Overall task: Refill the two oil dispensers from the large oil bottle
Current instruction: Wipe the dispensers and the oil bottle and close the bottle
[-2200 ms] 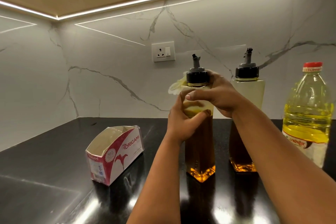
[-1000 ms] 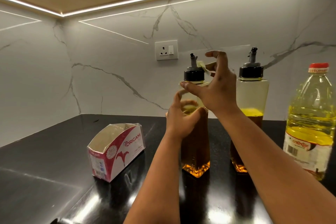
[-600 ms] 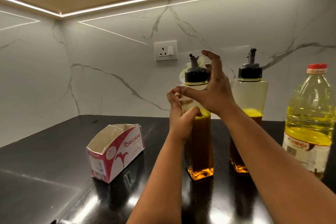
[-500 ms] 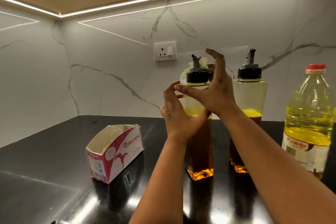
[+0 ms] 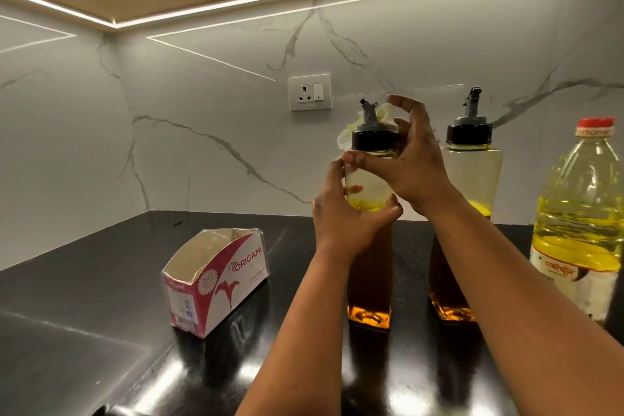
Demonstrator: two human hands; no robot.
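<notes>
On the black countertop [image 5: 84,314], near the marble backsplash, both oil dispensers stand upright, side by side but apart. I work on the left dispenser [image 5: 369,246]. My left hand [image 5: 347,216] wraps its glass body at the level of the oil line, thumb on the near face and fingers round the far side — this grip steadies the bottle and stops it from turning. My right hand [image 5: 412,165] sits at the neck: the thumb lies across the front just under the black pour cap [image 5: 372,142], the remaining fingers arch behind it, and they pinch a crumpled tissue [image 5: 347,135] against the cap's rear. I judge the purpose to be wiping stray oil from the cap and spout, so the outside is dry and safe to handle.

The right dispenser [image 5: 471,186] stands untouched, cap fitted, oil level similar to the left one. The large oil bottle [image 5: 580,230] stands at the far right, red cap on, roughly half full. Both dispensers appear filled and closed — I judge the refill nearly complete, with cleaning in hand.

An open tissue box [image 5: 216,280] lies left of my arms, within reach for a fresh sheet. A wall socket [image 5: 310,92] sits above.
</notes>
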